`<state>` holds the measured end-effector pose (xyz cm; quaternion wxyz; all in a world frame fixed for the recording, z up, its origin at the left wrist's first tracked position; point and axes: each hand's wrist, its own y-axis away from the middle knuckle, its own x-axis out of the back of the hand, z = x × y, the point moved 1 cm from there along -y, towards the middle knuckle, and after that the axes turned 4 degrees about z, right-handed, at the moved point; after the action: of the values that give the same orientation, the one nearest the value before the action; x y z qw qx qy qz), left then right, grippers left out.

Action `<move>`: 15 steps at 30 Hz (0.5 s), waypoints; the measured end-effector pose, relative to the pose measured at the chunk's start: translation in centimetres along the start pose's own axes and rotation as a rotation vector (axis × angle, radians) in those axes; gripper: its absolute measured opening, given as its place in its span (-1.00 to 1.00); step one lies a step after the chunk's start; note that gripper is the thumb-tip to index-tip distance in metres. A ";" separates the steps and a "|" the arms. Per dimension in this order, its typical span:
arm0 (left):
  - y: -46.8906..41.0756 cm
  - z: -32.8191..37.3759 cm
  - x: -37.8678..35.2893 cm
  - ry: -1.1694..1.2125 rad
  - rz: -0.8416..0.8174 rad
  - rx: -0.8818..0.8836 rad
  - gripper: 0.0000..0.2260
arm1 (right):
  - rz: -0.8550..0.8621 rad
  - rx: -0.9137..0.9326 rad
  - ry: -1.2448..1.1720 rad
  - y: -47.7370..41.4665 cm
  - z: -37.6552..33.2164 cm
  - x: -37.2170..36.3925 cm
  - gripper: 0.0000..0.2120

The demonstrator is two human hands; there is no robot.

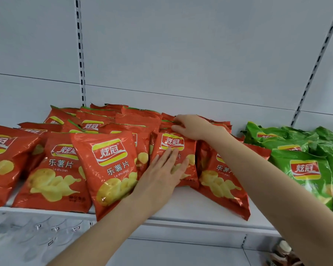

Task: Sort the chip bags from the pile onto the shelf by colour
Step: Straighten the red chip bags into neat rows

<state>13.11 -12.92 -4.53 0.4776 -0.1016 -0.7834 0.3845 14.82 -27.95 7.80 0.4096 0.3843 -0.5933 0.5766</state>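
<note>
Two colour groups on one white shelf

Surface: white metal shelf (pixel 181 206), a bare strip showing along its front. Pale grey back panel (pixel 181 54) behind it, with slotted uprights (pixel 81 54) at left and right. A clear plastic label strip (pixel 37 227) hangs on the front lip at left. Below, at lower right, part of a bottle (pixel 283 250).

Red chip bags (pixel 54 169): glossy orange-red foil, yellow-and-white logo band, printed yellow crisps, crimped tops. They lean in overlapping rows across the left and middle of the shelf. Green chip bags (pixel 304 169) have the same design and are heaped at the right end, just beside the reds.

Left hand (pixel 161 173) lies flat, fingers straight and spread, on the face of one upright red bag (pixel 173 141) mid-shelf. Right hand (pixel 194 127) is above it, fingers curled over the crimped tops with the thumb in front. I cannot tell whether it grips this bag or those behind.
</note>
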 end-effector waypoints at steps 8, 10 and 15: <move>0.0 -0.1 0.3 -0.030 -0.017 0.044 -0.54 | 0.166 -0.012 -0.118 0.2 0.9 -0.1 -0.73; 0.0 -0.2 0.5 -0.030 -0.038 0.050 -0.53 | 0.150 -0.007 -0.091 1.2 1.1 0.6 -0.61; 0.0 -0.4 0.6 -0.040 -0.050 0.063 -0.53 | 0.252 -0.212 0.165 7.7 3.4 3.9 -0.53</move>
<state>13.08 -12.41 -4.05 0.4743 -0.0591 -0.7825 0.3991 6.07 -31.01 8.56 0.4196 0.2130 -0.6587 0.5870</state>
